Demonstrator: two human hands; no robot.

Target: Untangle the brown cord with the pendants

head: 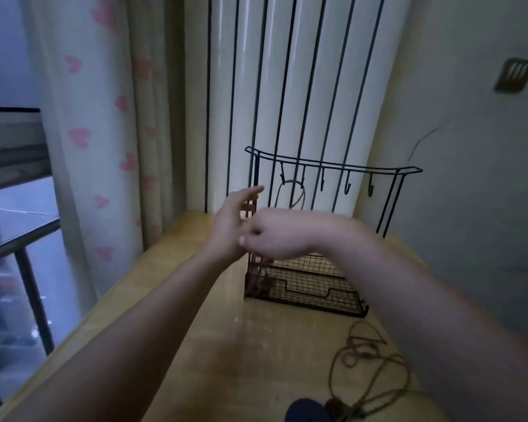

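Loose olive-brown cord (375, 370) near front right tabletop (226, 345) edge, my right hand (275, 234) fingers curled, grip unclear, left hand (235, 220) fingers straight, thin brown cord loop (290, 193) on black wire rack (333, 239) hooks at far edge.

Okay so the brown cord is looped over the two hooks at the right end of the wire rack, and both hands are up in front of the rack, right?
Not quite: in the head view the brown cord hangs from the two hooks at the left end of the wire rack. Both hands, left and right, are indeed up in front of it.
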